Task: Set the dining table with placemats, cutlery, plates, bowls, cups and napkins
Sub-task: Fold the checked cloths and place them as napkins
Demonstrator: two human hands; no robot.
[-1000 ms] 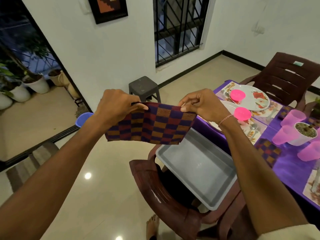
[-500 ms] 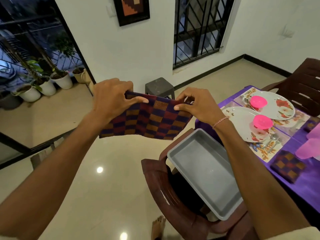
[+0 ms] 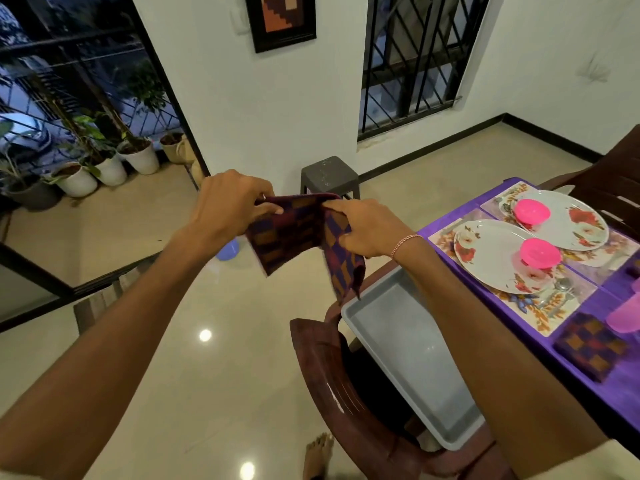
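Head view: the left grip (image 3: pixel 232 206) and the right grip (image 3: pixel 367 230) each pinched the top edge of the checked napkin (image 3: pixel 291 233). It hung half-folded in the air, beyond the counter's (image 3: pixel 627 389) left edge, above the grey tray (image 3: pixel 408 351) on a chair (image 3: pixel 332 375).

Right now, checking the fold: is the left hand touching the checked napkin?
Touching. Head view: the left hand pinches the checked napkin at its top edge.

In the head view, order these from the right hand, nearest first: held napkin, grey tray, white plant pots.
1. Held napkin, in the right hand itself.
2. Grey tray, below on the chair.
3. White plant pots, far left.
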